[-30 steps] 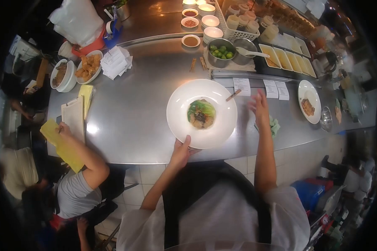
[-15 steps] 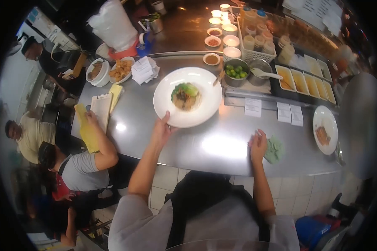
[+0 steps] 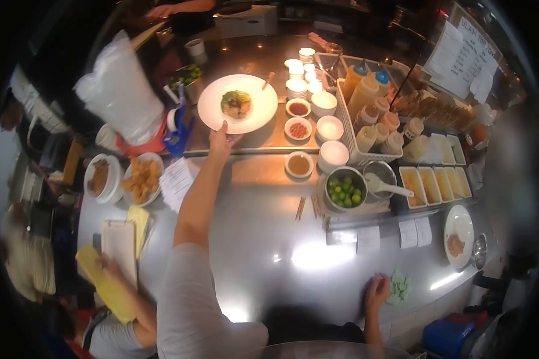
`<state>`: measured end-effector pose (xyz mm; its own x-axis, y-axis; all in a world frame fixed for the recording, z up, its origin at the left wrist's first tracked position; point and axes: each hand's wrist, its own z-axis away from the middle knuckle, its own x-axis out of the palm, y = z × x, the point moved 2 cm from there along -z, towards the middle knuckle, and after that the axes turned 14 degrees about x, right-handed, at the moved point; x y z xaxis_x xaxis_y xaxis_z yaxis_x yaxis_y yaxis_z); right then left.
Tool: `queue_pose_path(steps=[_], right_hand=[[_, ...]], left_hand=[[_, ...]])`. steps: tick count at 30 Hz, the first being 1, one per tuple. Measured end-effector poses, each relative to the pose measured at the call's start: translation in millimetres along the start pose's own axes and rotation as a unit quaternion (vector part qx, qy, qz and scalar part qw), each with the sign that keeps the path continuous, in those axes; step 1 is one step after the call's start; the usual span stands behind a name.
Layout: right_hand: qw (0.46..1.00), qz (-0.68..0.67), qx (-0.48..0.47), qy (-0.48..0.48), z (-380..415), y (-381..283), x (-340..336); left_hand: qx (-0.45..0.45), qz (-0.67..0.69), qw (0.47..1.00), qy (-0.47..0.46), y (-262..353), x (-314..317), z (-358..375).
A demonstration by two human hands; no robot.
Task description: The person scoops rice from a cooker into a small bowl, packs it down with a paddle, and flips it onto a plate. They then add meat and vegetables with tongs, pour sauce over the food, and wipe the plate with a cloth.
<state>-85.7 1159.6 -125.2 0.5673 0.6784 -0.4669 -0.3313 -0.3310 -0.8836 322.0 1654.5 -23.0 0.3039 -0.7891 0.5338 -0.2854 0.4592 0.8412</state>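
Note:
A wide white bowl (image 3: pixel 262 113) with noodles and green leaves in its middle is over the raised back shelf. My left hand (image 3: pixel 222 141) grips its near rim, arm stretched forward. Close to the counter's front edge is my right hand (image 3: pixel 378 291), its fingers curled; whether anything small is in them cannot be made out. Just right of it lies a crumpled green cloth (image 3: pixel 399 287). Small sauce cups (image 3: pixel 298 129) and a metal bowl of green citrus (image 3: pixel 345 189) stand right of the white bowl.
At the left, a co-worker's hand (image 3: pixel 109 267) holds a yellow pad (image 3: pixel 105 284) beside a clipboard (image 3: pixel 120 245). A plastic bag (image 3: pixel 123 90), a bowl of fried pieces (image 3: pixel 142 178), a basket of bottles (image 3: pixel 365 157), sauce trays (image 3: pixel 432 185) and an oval plate (image 3: pixel 458 230) surround the counter.
My left hand has carried the white bowl forward from over the counter to the back shelf. The camera view has shifted forward, and thin brown sticks on the counter now show.

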Motion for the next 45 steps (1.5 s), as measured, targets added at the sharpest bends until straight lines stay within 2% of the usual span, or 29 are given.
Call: queue_pose_path(steps=[3, 5, 9, 12, 18, 19, 21, 22, 23, 25, 26, 27, 28, 29, 31, 32, 34, 35, 36, 37, 38, 39, 40, 41, 43, 45], right_hand=[[1.000, 0.008, 0.004, 0.019, 1, -3, -1], [0.999, 0.030, 0.038, 0.016, 2, -2, -3], [0.993, 0.101, 0.063, 0.028, 6, -2, -6], [0.992, 0.105, -0.011, 0.066, 5, -4, -4], [0.989, 0.128, 0.041, 0.060, 7, -9, -6], [0.990, 0.117, 0.045, 0.065, 7, -8, -6], [0.992, 0.101, 0.034, 0.061, 6, -7, -3], [0.994, 0.091, 0.024, 0.057, 7, -11, -3], [0.994, 0.087, 0.023, 0.058, 6, -16, -3], [0.944, 0.296, -0.128, 0.063, 0, -43, 5], [0.941, 0.296, -0.163, 0.033, -3, -48, 10], [0.934, 0.296, -0.197, 0.003, -6, -55, 14], [0.921, 0.327, -0.205, -0.062, -11, -73, 21], [0.901, 0.357, -0.212, -0.129, -11, -87, 25], [0.901, 0.369, -0.199, -0.112, -1, -76, 23], [0.899, 0.387, -0.185, -0.093, 9, -67, 17], [0.897, 0.392, -0.184, -0.085, 47, -56, 6], [0.896, 0.401, -0.180, -0.068, 62, -53, -1], [0.906, 0.364, -0.192, -0.096, 65, -61, -6], [0.906, 0.357, -0.205, -0.100, 53, -64, -7], [0.930, 0.280, -0.217, -0.099, 31, -68, -1], [0.948, 0.200, -0.226, -0.100, 13, -70, 5], [0.947, 0.189, -0.237, -0.103, -3, -69, 14], [0.931, 0.230, -0.256, -0.122, -17, -67, 23], [0.910, 0.267, -0.284, -0.140, -16, -61, 20], [0.903, 0.306, -0.293, -0.077, 11, -48, 4]], left_hand=[[0.047, 0.032, 0.998, -0.025, -20, 23, -61], [0.053, 0.028, 0.998, 0.031, -36, 35, -99], [0.072, 0.062, 0.994, 0.051, -77, 44, -158], [0.048, 0.079, 0.991, 0.099, -97, 52, -183], [-0.004, 0.095, 0.980, 0.175, -117, 48, -217], [-0.001, 0.095, 0.980, 0.172, -112, 49, -215], [-0.059, -0.011, 0.993, 0.098, -102, 54, -202], [-0.078, -0.019, 0.992, 0.094, -93, 61, -191], [-0.075, -0.019, 0.993, 0.090, -82, 69, -179], [-0.113, -0.225, 0.966, 0.052, -50, 89, -131], [0.012, -0.310, 0.950, 0.018, -51, 93, -106], [0.137, -0.389, 0.911, -0.016, -56, 96, -76], [0.170, -0.397, 0.898, -0.086, -46, 102, -34], [0.102, -0.387, 0.899, -0.176, -27, 108, 21], [-0.090, -0.428, 0.846, -0.306, 25, 123, 144], [0.150, -0.307, 0.863, -0.372, -15, 86, 171], [0.193, -0.426, 0.773, -0.428, 44, 88, 279], [0.188, -0.445, 0.763, -0.429, 49, 76, 320], [0.184, -0.463, 0.753, -0.429, 52, 64, 357], [0.145, -0.464, 0.775, -0.405, 54, 51, 389], [0.110, -0.464, 0.793, -0.379, 56, 38, 412], [0.122, -0.473, 0.791, -0.368, 62, 28, 437], [0.085, -0.462, 0.828, -0.308, 66, 17, 462], [0.047, -0.444, 0.861, -0.244, 69, 6, 483], [0.047, -0.464, 0.861, -0.205, 75, -19, 510], [0.041, -0.476, 0.863, -0.164, 80, -28, 532]])
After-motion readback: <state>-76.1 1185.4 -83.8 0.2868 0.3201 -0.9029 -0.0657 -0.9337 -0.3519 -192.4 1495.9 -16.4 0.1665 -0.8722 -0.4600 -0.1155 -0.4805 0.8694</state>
